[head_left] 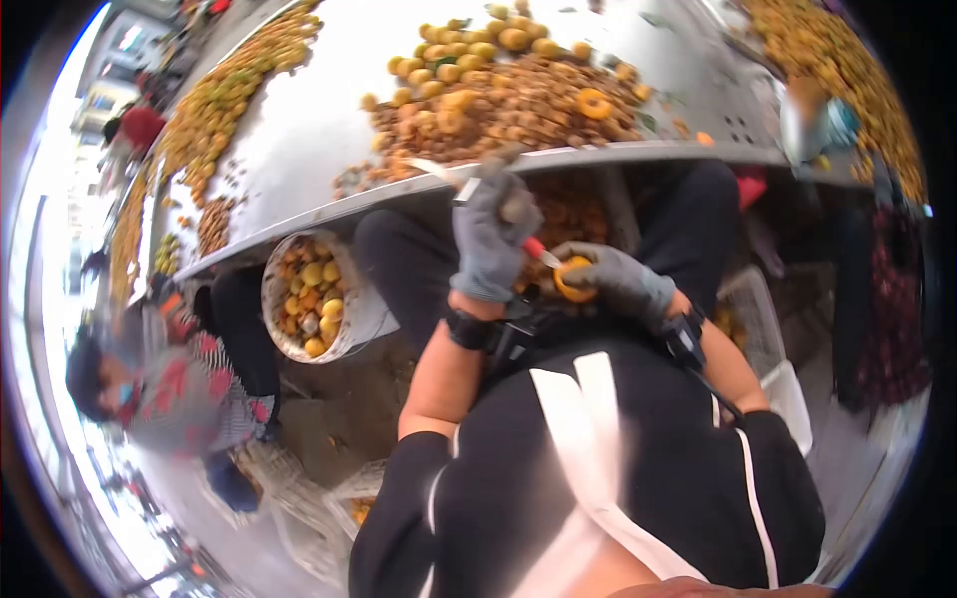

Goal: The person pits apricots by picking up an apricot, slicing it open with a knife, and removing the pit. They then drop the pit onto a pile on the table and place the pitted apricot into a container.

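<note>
My left hand point(495, 224), in a grey glove, is closed around a red-handled tool point(533, 246). Its metal end points down to the right, right at an orange fruit. A pale, narrow piece point(436, 170) sticks out on the upper left side of the same hand, blurred. My right hand point(620, 279), also gloved in grey, grips the orange fruit point(575, 280), whose round outer edge shows between the fingers. Both hands are above my lap, just on my side of the metal table point(329, 110). Below them, partly hidden, lies a mass of brown-orange pieces point(583, 214).
On the table lie whole yellow fruits point(469, 55), a heap of brown pieces point(518, 105) and a ring-shaped orange fruit point(594, 104). A white bucket point(361, 317) of fruit stands by my left knee, a crate point(755, 317) at right. Another person point(184, 389) sits at left.
</note>
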Motion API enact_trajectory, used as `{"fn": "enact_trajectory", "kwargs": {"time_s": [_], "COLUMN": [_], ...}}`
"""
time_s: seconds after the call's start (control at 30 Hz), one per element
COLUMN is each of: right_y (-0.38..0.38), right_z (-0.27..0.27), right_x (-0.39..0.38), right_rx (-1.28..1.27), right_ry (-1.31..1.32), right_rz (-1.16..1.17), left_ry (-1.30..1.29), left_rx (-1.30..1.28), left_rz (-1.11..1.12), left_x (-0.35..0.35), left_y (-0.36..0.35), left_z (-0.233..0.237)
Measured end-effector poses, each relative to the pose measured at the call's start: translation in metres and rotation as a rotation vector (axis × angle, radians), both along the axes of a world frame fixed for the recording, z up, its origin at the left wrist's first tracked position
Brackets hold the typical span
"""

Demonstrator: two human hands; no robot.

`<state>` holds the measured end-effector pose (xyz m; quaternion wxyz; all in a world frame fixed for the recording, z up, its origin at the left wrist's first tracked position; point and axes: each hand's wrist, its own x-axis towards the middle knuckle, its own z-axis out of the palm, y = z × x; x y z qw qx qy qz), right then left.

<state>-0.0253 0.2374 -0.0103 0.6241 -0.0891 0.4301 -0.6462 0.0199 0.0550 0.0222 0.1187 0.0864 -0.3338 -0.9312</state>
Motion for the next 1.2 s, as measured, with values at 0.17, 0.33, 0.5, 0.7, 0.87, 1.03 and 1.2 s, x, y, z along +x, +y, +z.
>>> {"fn": "enact_trajectory", "kwargs": {"time_s": [0.17,0.33,0.5,0.7,0.87,1.03,1.2], "right_y": [-0.012,-0.017,-0.018,-0.048,-0.059,-0.056,-0.044], "right_z": [-0.007,0.001,-0.038,-0.026,-0.003,0.015,0.009], "right_x": [0.011,0.023,0.004,-0.010,0.018,0.029,0.031], "right_rx": [-0.032,-0.034,-0.045,-0.072,-0.047,-0.088,-0.204], "right_ry": [-0.089,0.307,0.359,0.495,0.214,0.035,0.036], "right_rz": [0.031,0.156,0.126,0.144,0.129,0.124,0.086], "left_ry": [-0.119,0.048,0.080,-0.005,-0.265,-0.146,-0.007], "left_rx": [0.058,0.004,-0.041,0.211,0.061,-0.044,-0.092], "left_rz": [-0.035,-0.197,-0.132,0.274,0.391,0.402,0.366], "left_x": [0.008,0.004,0.022,0.014,0.030,0.030,0.023], "left_y": [0.013,0.002,-0.003,-0.009,-0.014,-0.021,-0.020], "left_z": [0.009,-0.015,0.003,-0.021,-0.007,0.004,0.002]}}
